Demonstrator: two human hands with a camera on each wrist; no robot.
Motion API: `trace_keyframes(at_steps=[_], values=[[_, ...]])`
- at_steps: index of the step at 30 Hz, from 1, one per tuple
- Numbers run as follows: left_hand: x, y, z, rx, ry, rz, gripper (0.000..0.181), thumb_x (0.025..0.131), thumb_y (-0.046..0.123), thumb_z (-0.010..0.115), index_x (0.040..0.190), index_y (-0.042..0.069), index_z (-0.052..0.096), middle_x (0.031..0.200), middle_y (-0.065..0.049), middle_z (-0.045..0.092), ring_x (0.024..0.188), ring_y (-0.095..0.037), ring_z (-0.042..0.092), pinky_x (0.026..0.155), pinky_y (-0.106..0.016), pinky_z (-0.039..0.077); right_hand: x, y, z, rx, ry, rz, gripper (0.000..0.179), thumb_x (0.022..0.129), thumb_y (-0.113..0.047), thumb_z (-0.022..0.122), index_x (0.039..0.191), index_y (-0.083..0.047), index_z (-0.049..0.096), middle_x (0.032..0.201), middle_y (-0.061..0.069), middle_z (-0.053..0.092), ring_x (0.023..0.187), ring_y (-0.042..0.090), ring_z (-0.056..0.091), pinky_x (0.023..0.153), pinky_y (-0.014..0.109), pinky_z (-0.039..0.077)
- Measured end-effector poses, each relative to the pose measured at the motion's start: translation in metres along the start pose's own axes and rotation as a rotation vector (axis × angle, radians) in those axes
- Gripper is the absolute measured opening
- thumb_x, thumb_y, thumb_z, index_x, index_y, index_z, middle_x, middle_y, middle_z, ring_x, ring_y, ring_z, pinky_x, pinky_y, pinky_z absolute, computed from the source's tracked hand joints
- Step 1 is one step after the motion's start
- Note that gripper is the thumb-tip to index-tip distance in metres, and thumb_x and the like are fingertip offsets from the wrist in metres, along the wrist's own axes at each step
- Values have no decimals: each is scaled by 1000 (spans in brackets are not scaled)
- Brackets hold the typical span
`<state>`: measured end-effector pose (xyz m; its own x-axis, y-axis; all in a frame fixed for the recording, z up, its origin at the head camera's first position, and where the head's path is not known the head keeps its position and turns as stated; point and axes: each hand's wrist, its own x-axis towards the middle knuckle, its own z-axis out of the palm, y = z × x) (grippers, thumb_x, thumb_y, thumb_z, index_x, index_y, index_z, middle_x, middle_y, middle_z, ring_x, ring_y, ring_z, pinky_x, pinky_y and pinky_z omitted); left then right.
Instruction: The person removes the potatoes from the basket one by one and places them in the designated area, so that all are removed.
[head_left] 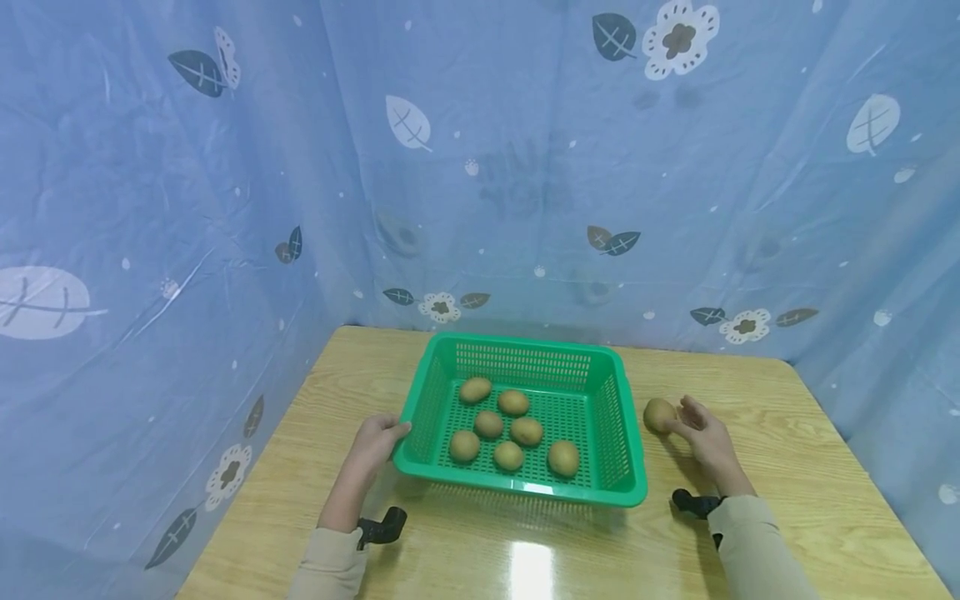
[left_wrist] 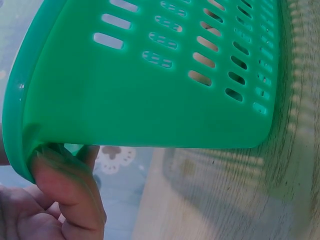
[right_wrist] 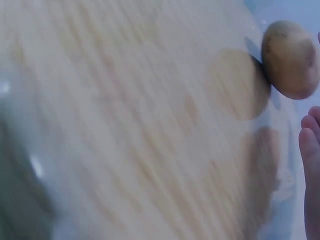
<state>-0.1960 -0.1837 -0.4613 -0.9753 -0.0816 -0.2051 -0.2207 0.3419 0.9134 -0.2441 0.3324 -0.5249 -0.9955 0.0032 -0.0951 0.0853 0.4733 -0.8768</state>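
Observation:
A green plastic basket (head_left: 525, 492) with slotted walls stands on the table, and several potatoes (head_left: 527, 431) lie on its floor. At its left side, my left hand (head_left: 373, 446) grips the rim near the front corner; the left wrist view shows curled fingers (left_wrist: 75, 190) under the rim (left_wrist: 15, 100). To the right of the basket, a single potato (head_left: 659, 415) sits on the table. My right hand (head_left: 708, 442) is right beside it, thumb close to its side. Fingers (right_wrist: 311, 145) of that hand appear near the potato (right_wrist: 289, 60) in the right wrist view, not closed round it.
The wooden table (head_left: 465, 550) reaches back to a blue patterned curtain (head_left: 510, 208), which also hangs at the left and right. A black wrist mount (head_left: 382, 527) sits on the left wrist and another mount (head_left: 696, 503) on the right.

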Motion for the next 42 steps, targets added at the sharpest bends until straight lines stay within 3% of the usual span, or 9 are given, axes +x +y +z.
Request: trace_keyframes(at_steps=[7,11,14,18,21,25,31,33,42], values=[[2,0,0,-15,-7,6,35,97,15,49,119,-12,56,101,-18,65,82,-16,63,72,-30,51,-8,-5,-7,-2,31,-57,84,95,-40,54,151,-2,6,155,27,10,138,49,18,108,59,24],[1,-2,0,-9,-5,-8,36,97,15,49,119,-13,55,101,-19,65,84,-17,63,72,-30,51,-17,-10,-4,-28,54,-102,79,96,-35,54,151,1,9,154,29,14,138,49,19,108,53,24],[0,-2,0,-2,-3,-8,36,97,15,49,118,-13,56,101,-18,65,84,-18,63,71,-29,50,-23,-13,-2,-56,68,-128,77,97,-33,54,151,-1,11,153,29,17,137,48,21,110,39,28],[0,-3,1,-6,-3,1,36,97,15,49,119,-13,55,101,-18,65,85,-19,63,73,-30,51,-25,-22,-2,-63,84,-181,75,97,-32,54,151,-3,12,152,29,20,137,48,22,103,9,30],[0,-2,1,-14,-6,6,37,97,15,49,120,-13,54,102,-19,64,86,-19,63,73,-30,51,-25,-35,-1,-54,91,-245,73,97,-29,55,151,-3,14,152,28,21,137,45,22,97,0,27],[-1,-2,0,-19,-5,9,37,97,15,49,120,-13,54,102,-19,65,84,-18,63,72,-30,51,-25,-54,1,-58,113,-328,70,96,-25,57,151,-5,19,150,27,27,140,34,26,96,-2,25],[-3,0,-1,-14,-3,2,36,97,16,49,120,-12,55,100,-17,65,83,-17,62,71,-29,50,-30,-75,5,-44,136,-405,65,94,-19,60,149,-7,27,147,25,34,129,-9,34,96,0,28],[-3,0,-1,-17,-4,1,37,97,16,49,120,-12,55,101,-18,64,84,-17,62,72,-29,50,-31,-81,7,-33,131,-430,64,94,-16,60,148,-7,28,147,26,35,124,-15,34,97,1,29],[-1,-3,0,-30,-6,8,36,97,15,49,121,-12,54,103,-19,65,86,-18,63,75,-32,52,-39,-114,12,0,129,-547,59,91,-8,62,145,-6,36,145,19,41,124,-12,38,100,6,31]])
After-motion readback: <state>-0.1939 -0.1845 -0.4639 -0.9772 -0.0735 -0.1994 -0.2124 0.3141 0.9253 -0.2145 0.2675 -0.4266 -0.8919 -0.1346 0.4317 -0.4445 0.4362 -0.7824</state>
